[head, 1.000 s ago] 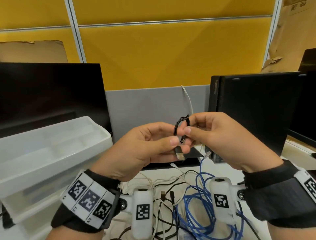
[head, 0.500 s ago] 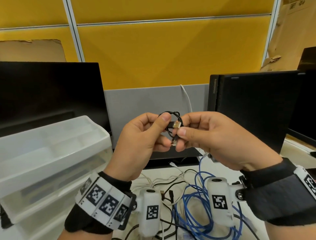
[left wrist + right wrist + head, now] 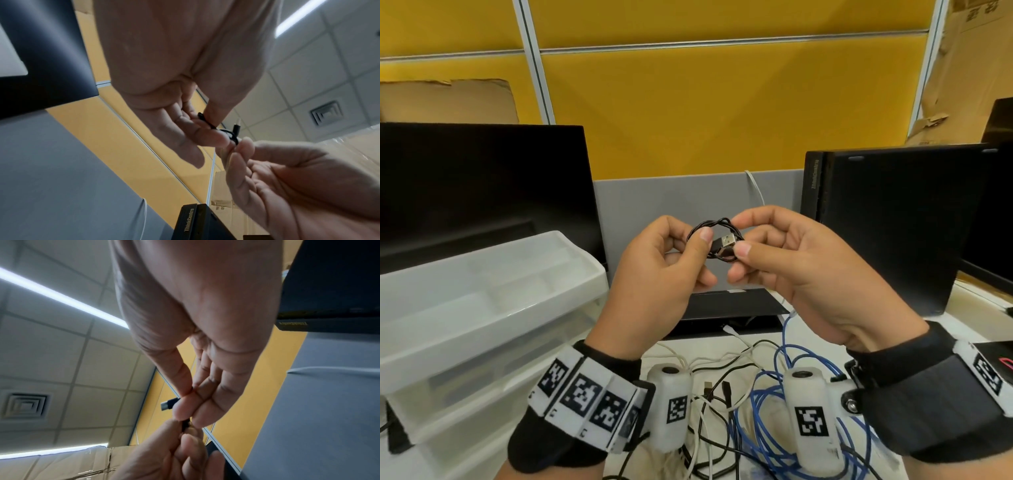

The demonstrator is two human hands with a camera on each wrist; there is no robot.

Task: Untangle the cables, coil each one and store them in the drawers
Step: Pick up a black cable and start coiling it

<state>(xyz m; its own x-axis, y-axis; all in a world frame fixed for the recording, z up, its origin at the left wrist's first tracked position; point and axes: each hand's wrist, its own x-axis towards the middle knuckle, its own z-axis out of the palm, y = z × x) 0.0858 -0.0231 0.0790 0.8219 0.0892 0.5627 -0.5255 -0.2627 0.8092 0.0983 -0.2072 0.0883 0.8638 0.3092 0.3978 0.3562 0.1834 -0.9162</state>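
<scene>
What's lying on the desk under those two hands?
A tangle of blue cable, black cables and white cables. The wrist cameras and wrists cover parts of it.

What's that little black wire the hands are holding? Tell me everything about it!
The black cable is thin and wound into a small ring with its strands twisted round each other. A black plug with a silver metal USB tip lies across the ring. It is held up above the desk. The left hand pinches its left side, and the right hand pinches its right side.
</scene>
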